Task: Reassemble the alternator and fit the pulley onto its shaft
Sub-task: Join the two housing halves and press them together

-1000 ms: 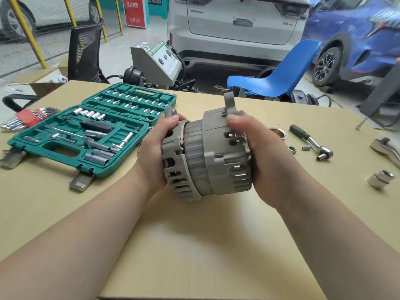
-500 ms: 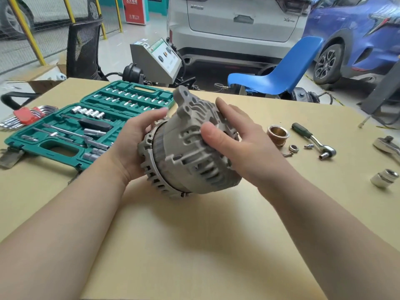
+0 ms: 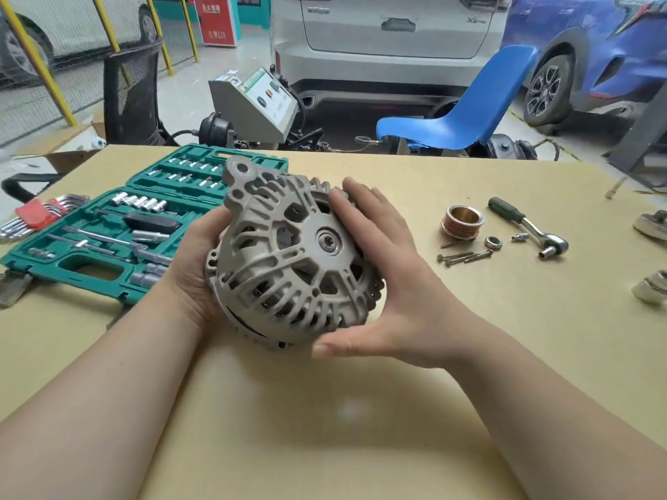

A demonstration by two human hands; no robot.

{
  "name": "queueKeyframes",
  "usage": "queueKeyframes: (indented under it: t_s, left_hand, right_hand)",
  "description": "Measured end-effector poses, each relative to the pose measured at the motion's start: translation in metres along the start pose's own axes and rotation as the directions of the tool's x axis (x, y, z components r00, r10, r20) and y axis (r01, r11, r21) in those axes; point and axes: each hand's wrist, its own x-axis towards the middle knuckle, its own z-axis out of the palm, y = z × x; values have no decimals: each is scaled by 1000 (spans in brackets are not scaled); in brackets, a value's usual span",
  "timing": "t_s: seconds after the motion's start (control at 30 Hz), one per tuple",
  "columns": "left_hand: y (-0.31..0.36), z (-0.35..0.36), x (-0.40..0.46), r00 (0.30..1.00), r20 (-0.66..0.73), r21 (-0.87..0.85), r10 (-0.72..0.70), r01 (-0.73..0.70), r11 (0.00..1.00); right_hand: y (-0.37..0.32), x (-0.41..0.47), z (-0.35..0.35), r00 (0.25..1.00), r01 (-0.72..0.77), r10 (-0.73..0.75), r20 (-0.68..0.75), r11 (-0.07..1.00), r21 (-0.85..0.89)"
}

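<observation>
Alternator [image 3: 288, 261] held between both hands above the tabletop [image 3: 505, 319], shaft end facing me. Left hand [image 3: 196, 268] cups its rim; right hand [image 3: 393, 283] fingers lie straight against it. Likely heavy, rigid casting; best gripped by the ribbed rim.

red sign [image 3: 215, 19] at back: chinese characters and "119"; white car tailgate [image 3: 397, 27] badge unreadable

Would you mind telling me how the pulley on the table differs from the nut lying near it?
The pulley is much larger than the nut. The pulley is copper-coloured with a grooved outer wall; the nut is silvery and shows no grooves. The pulley stands taller on its end, while the nut lies low and flat. Both are ring-shaped, open upward, and rest loose on the table, untouched by either hand.
</observation>
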Motion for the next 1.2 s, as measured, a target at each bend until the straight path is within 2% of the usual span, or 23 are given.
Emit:
queueKeyframes:
  t_s: [0.2,0.3,0.37,0.47,0.6,0.73,0.8,0.87,0.97,1.1,1.2]
  left_hand:
    - [2,-1,2,999,11,-25,33,-33,999]
    - [2,0,5,985,172,-116,-9,29,993]
    - [5,-3,7,983,185,-129,13,11,992]
    - [-4,-12,15,949,295,-142,-108,155,978]
    - [-5,-21,17,976,190,-87,-111,129,988]
    - [-3,-10,14,975,211,-115,-68,94,989]
    - [-2,-8,14,961,266,-157,-71,116,981]
    - [-3,-8,15,962,260,-166,-84,130,977]
    - [-7,-10,16,975,216,-164,-48,85,983]
    - [-7,-8,14,983,175,-178,-53,84,980]
    - [-5,-6,14,980,193,-211,-55,97,973]
  right_hand:
    - [4,-6,11,991,25,-17,-131,998,57]
    - [4,-10,14,983,34,-19,-185,996,78]
    - [4,-11,14,978,37,-19,-209,996,83]
    - [4,-12,15,975,43,-24,-222,996,82]
    - [5,-11,15,978,49,-37,-204,997,55]
    - [7,-11,17,981,26,-16,-195,999,48]
    - [6,-10,16,982,14,-2,-188,998,62]
    - [4,-10,11,990,3,5,-142,998,56]
    - [-3,-9,-2,997,-3,-2,-73,998,-70]
    - [-25,1,-15,977,17,-59,-205,980,-200]
    - [-39,22,-5,989,-37,2,-147,972,-231]
